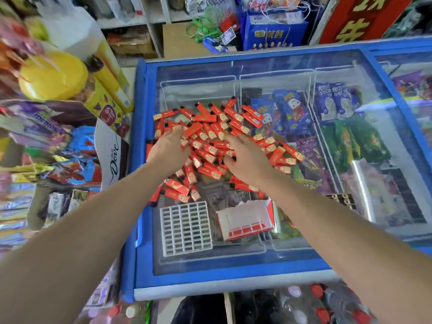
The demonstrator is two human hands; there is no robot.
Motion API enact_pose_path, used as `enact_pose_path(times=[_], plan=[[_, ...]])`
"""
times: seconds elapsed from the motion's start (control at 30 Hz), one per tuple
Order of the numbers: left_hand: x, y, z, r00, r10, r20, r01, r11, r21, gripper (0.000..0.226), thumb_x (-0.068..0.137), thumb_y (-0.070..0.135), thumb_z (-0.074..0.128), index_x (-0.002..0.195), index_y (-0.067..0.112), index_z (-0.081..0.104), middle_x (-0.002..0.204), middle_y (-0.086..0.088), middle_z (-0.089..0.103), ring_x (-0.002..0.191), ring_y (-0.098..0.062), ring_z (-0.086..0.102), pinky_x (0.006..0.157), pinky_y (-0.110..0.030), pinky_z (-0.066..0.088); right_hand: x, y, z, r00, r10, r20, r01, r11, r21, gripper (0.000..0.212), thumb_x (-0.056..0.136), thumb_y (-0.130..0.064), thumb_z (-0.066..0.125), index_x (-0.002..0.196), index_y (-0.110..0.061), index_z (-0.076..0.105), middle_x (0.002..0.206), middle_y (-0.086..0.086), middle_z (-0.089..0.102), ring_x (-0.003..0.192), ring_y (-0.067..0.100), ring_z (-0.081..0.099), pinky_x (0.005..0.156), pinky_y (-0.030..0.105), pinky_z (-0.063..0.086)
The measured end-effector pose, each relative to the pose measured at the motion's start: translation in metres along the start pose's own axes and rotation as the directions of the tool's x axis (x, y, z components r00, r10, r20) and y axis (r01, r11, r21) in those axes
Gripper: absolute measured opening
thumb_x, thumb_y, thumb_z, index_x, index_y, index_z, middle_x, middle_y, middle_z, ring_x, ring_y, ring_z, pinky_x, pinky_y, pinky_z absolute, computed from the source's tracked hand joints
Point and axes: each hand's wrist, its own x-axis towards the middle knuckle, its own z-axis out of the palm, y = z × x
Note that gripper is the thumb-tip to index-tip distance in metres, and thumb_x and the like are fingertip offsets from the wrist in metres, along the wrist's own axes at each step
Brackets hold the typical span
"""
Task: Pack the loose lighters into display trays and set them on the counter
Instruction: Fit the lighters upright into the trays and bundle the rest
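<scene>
1. Lighters (pixel 210 141): red, loose, heaped on the glass lid of the freezer (pixel 140 230), far side of centre; none yet slotted.
2. Left hand (pixel 169 149): palm down on the left part of the heap, fingers spread flat, gripping nothing that shows.
3. Right hand (pixel 247 157): palm down on the right part of the heap, fingers extended, apart from the left with lighters between them.
4. Grid tray (pixel 185 228): white, slotted, lying flat near the front of the lid, just below the heap; slots appear empty.
5. Display box (pixel 247 219): red and white, beside the grid tray, tilted, open side up.
6. Step in hand, judged: gathering or sorting the heap, packing barely begun. Next move calls for pinching up a few lighters, aligning them one way, and seating them upright in the slots.
7. Surroundings: a shop; ice-cream packets under the glass, snack shelves (pixel 46 136) to the left, a blue bag (pixel 273 31) beyond.
</scene>
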Motion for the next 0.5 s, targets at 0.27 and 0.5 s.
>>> enact_pose_path(times=[0.27,0.5], plan=[[0.051,-0.009,0.0,0.998,0.058,-0.021,-0.056,0.993,0.104,0.034,0.101,0.03,0.057,0.13,0.012,0.059,0.125,-0.012,0.06,0.107,-0.035,0.062,0.081,-0.045,0.054,0.077,-0.013,0.011,0.998,-0.028,0.052,0.035,0.989,-0.145,0.064,0.102,-0.022,0.053,0.159,-0.013,0.025,0.161,0.009,0.036,0.145,0.033,0.035,0.115,0.048,0.038],[0.07,-0.013,0.013,0.992,0.127,-0.018,-0.116,0.945,0.304,0.044,0.1,0.046,0.06,0.129,0.013,0.056,0.119,-0.009,0.062,0.107,-0.03,0.063,0.071,-0.039,0.051,0.121,-0.024,0.019,0.994,-0.065,0.086,0.088,0.948,-0.307,0.081,0.098,-0.012,0.056,0.164,-0.016,0.008,0.168,0.008,0.023,0.154,0.03,0.019,0.126,0.046,0.022]])
